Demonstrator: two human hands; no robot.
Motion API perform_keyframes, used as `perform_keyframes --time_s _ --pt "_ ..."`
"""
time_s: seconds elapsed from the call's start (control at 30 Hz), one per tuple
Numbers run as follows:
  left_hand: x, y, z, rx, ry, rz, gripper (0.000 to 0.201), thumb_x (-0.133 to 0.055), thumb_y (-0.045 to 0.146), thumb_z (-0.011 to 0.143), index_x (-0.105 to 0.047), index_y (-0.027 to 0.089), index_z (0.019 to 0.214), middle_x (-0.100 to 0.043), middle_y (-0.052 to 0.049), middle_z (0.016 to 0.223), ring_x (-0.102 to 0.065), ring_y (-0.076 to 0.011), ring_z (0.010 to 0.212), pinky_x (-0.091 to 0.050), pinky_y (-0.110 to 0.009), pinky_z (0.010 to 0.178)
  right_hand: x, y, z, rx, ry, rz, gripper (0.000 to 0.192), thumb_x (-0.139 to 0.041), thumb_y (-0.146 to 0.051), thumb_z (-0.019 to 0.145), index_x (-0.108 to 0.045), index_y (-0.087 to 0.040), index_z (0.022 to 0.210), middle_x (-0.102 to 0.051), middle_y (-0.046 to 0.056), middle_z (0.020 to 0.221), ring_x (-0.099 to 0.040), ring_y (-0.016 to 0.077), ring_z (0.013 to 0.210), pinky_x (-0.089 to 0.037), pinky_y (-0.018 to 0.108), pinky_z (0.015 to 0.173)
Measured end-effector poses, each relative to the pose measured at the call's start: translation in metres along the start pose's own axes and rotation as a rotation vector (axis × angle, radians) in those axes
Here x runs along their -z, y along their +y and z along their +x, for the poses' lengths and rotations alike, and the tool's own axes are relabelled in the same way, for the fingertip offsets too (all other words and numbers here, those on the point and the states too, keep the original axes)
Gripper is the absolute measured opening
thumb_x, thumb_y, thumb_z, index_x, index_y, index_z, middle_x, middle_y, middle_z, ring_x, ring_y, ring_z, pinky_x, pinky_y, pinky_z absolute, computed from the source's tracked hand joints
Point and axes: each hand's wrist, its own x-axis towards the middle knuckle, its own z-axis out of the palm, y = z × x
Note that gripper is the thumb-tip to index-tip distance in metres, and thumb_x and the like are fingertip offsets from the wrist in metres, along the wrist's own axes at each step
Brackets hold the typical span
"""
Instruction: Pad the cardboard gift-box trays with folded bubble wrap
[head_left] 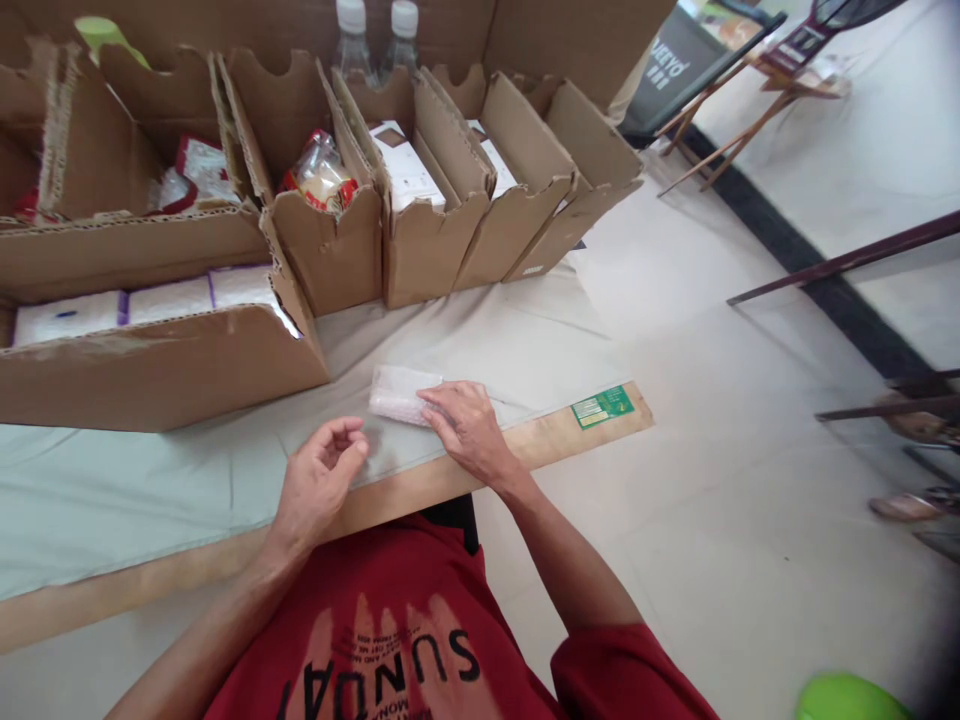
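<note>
A small packet in clear bubble wrap [397, 393] lies on the cloth-covered table [247, 460] in front of me. My right hand [465, 425] grips its right end, with the fingers over the top and the thumb along the near side. What the wrap encloses cannot be made out. Just left of the packet, my left hand [322, 475] hovers near the table edge. Its fingers are loosely curled, with a gap to the thumb, and no object shows in it.
Upright cardboard bins [330, 250] line the back, holding packaged goods and white boxes [407, 168]. A low carton [150, 365] of white packs stands at left. Two capped bottles [403, 40] rise behind. A green label [602, 407] marks the wooden edge. A person's foot [904, 507] shows at right.
</note>
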Motion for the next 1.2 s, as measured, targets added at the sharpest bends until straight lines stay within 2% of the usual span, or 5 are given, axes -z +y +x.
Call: perform_keyframes --time_s 0.23,0.37,0.47,0.67,1.2 --pt "-0.026 0.009 -0.007 0.280 -0.190 -0.677 0.056 -0.087 0.043 0.067 -0.069 0.015 0.112 -0.076 -0.010 0.109 -0.071 -0.0243 0.103 -0.055 -0.039 0.096 0.001 -0.032 -0.019 -0.141 -0.048 0.249 0.020 -0.060 -0.030 0.102 -0.074 -0.024 0.114 -0.077 0.005 0.108 -0.068 0.0219 0.104 -0.050 0.040 0.098" --pt "-0.018 0.014 -0.009 0.198 -0.203 -0.486 0.048 -0.083 0.043 0.068 -0.070 0.017 0.106 -0.075 -0.007 0.095 -0.068 -0.0218 0.088 -0.054 -0.034 0.083 0.007 -0.030 -0.017 -0.180 0.009 0.411 0.039 -0.067 -0.044 0.095 -0.068 -0.022 0.128 -0.070 0.012 0.129 -0.065 0.0266 0.118 -0.051 0.044 0.103" --pt "-0.007 0.021 -0.014 0.070 -0.342 -0.204 0.034 -0.077 0.037 0.072 -0.071 0.016 0.098 -0.070 -0.003 0.086 -0.059 -0.0171 0.078 -0.047 -0.028 0.073 0.018 -0.031 -0.005 -0.208 -0.216 0.685 0.063 -0.074 -0.050 0.088 -0.058 -0.021 0.141 -0.070 0.013 0.130 -0.069 0.0238 0.110 -0.057 0.036 0.093" --pt "0.002 0.015 -0.017 0.066 -0.420 -0.172 0.033 -0.070 0.037 0.074 -0.068 0.016 0.101 -0.063 -0.002 0.085 -0.053 -0.0149 0.075 -0.042 -0.026 0.068 0.033 -0.054 0.017 -0.210 -0.359 0.477 0.010 -0.070 -0.030 0.086 -0.069 -0.021 0.087 -0.071 0.000 0.081 -0.064 0.0159 0.076 -0.049 0.025 0.070" --pt "0.067 0.024 -0.018 -0.149 -0.186 0.082 0.031 -0.068 0.033 0.083 -0.076 0.025 0.112 -0.075 -0.005 0.098 -0.068 -0.0220 0.085 -0.055 -0.029 0.074 0.032 -0.091 0.058 -0.070 -0.324 0.361 0.004 -0.066 -0.025 0.085 -0.067 -0.024 0.089 -0.066 -0.002 0.073 -0.061 0.0157 0.068 -0.049 0.024 0.062"
